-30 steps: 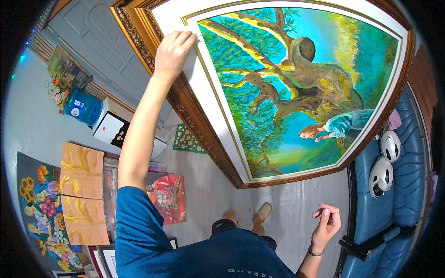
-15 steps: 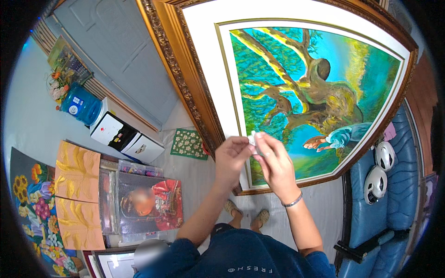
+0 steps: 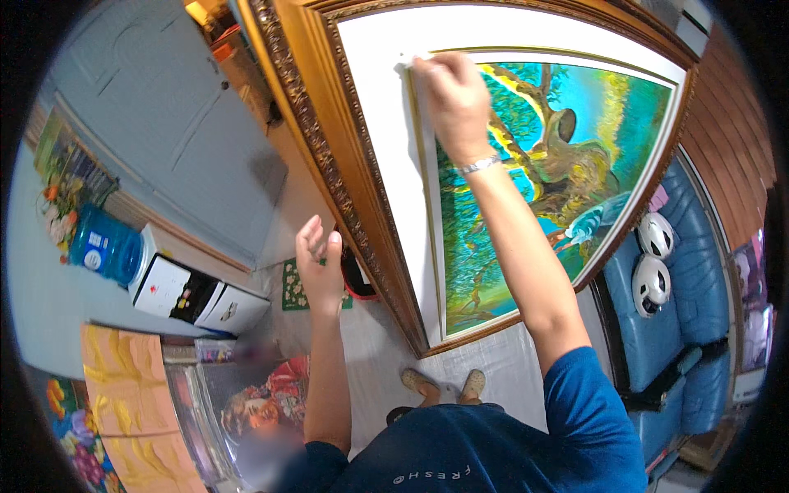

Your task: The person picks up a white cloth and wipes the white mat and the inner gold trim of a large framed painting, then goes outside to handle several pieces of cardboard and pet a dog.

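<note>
A large framed painting (image 3: 567,148) stands in front of me, with a white mat (image 3: 386,156) and an ornate gold-brown frame (image 3: 355,177). My right hand (image 3: 459,107) is raised over the mat's upper left part, beside the picture's inner border. Its fingers are closed on a small white piece (image 3: 408,59), which almost blends into the mat; its kind cannot be made out. My left hand (image 3: 320,267) is held up left of the frame, fingers apart and slightly bent, with nothing in it.
On the left stand a grey door (image 3: 156,115), a water dispenser (image 3: 189,287) with a blue bottle (image 3: 107,242), and leaning pictures (image 3: 131,386). A green floral mat (image 3: 293,287) lies on the floor. At right, white helmets (image 3: 652,285) rest on a blue sofa (image 3: 699,255).
My hands were together at the small white piece and have parted. The right has moved up with it to the mat's upper left; the left has drawn back leftward. The view has shifted too.
</note>
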`<state>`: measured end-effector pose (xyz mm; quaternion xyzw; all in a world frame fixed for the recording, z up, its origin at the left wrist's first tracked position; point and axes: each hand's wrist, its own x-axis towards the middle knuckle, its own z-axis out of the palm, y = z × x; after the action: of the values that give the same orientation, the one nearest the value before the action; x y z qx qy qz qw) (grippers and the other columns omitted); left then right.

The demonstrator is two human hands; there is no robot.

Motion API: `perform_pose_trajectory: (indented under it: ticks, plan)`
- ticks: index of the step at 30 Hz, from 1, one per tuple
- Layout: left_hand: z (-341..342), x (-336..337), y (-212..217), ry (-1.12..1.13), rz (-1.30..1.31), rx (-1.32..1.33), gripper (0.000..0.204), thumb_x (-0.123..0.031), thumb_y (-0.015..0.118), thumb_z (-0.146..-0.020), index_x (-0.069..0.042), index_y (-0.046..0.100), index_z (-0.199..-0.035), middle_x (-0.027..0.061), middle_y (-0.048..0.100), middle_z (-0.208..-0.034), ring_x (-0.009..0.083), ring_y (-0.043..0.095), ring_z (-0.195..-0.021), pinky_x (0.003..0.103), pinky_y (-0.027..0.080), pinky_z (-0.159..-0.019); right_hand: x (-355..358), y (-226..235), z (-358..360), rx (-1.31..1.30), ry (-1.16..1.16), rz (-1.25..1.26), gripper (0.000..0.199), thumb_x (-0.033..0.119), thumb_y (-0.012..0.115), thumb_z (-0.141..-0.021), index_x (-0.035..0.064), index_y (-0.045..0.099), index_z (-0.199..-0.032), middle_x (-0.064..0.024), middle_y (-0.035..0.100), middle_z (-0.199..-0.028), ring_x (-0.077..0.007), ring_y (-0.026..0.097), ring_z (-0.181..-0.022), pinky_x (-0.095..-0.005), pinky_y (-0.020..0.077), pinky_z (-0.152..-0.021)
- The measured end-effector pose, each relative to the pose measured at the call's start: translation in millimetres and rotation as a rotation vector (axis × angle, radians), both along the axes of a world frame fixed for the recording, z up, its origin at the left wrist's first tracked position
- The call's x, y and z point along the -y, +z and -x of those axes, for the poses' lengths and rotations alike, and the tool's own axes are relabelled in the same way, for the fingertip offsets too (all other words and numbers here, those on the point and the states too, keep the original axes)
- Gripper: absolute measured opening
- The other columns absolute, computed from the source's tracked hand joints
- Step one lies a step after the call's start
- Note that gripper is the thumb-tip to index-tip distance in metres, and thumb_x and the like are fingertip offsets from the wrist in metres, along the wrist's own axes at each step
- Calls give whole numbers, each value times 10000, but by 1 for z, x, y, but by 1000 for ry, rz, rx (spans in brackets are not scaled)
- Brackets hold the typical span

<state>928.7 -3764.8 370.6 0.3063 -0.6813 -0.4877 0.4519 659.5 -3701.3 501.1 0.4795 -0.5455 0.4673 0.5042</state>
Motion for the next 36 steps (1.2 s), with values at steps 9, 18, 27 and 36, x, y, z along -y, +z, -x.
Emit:
perform_pose_trajectory:
  ticks: [9, 18, 27, 36]
  plan:
    - [17, 9, -57, -128, -143, 56, 571, -193, 562, -960, 25, 299, -1417, 197, 457, -1349, 246, 483, -1217, 350, 364, -1044, 3, 22, 22, -369, -140, -133, 179, 137, 602, -778, 114, 639, -952, -16, 579, -889, -199, 557, -836, -346, 456, -740]
    - [20, -9, -126, 84, -154, -34, 435, -216, 500, -1006, -10, 380, -1370, 115, 519, -1269, 180, 506, -1130, 292, 371, -980, -96, 25, 145, -421, -192, -229, 220, 101, 604, -754, 105, 651, -969, -40, 592, -896, -222, 583, -835, -339, 485, -715]
    - [-162, -113, -326, 172, -788, 285, 391, -390, 494, -985, -133, 490, -1279, 14, 573, -909, 136, 553, -725, 287, 468, -631, -231, 21, 343, -276, -302, -114, 195, 54, 607, -764, 143, 644, -933, -16, 599, -923, -220, 571, -884, -355, 454, -758]
    - [-42, -357, -380, 50, -1163, 881, 403, -492, 540, -934, -133, 549, -1117, 14, 538, -701, 152, 510, -539, 303, 406, -450, -372, 4, 532, -145, -411, 33, 156, 25, 660, -775, 122, 663, -898, -31, 572, -877, -249, 562, -848, -366, 464, -730]
